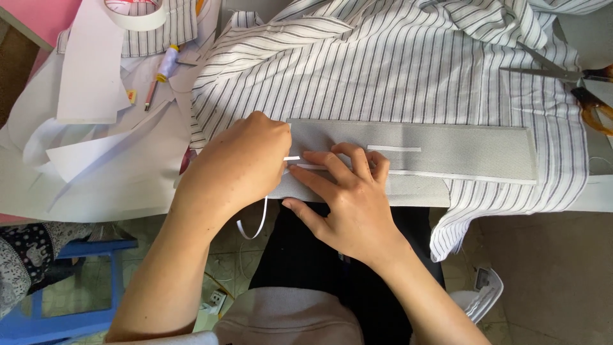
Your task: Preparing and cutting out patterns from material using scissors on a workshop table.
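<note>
Head view, looking down at my two hands on the near edge of the surface [600, 195]. My left hand [239, 163] is curled into a closed pinch on a narrow white tape [292, 158], whose loose tail [258, 220] hangs down off the near edge in a loop. My right hand [348, 201] lies flat and open, fingers [319, 160] extended, gripping nothing and pressing the tape down onto a long grey interfacing strip [447, 147].

Position of the work: the grey strip lies lengthwise along the near edge, on top of a striped white shirt fabric [396, 70] that covers most of the surface and drapes over the right part of the near edge.

Progress, as judged from the layout: a thin white line runs along the strip's lower edge toward its right end, and a short white piece [394, 148] sits near its middle, so that part appears laid. The left end under my fingers appears to be the portion in hand; the hanging tail is not yet laid or trimmed.

Other items: scissors [549, 69] at the far right, a tape roll [137, 11], a thread spool [169, 62] and white paper pieces [89, 70] toward the far left corner.
</note>
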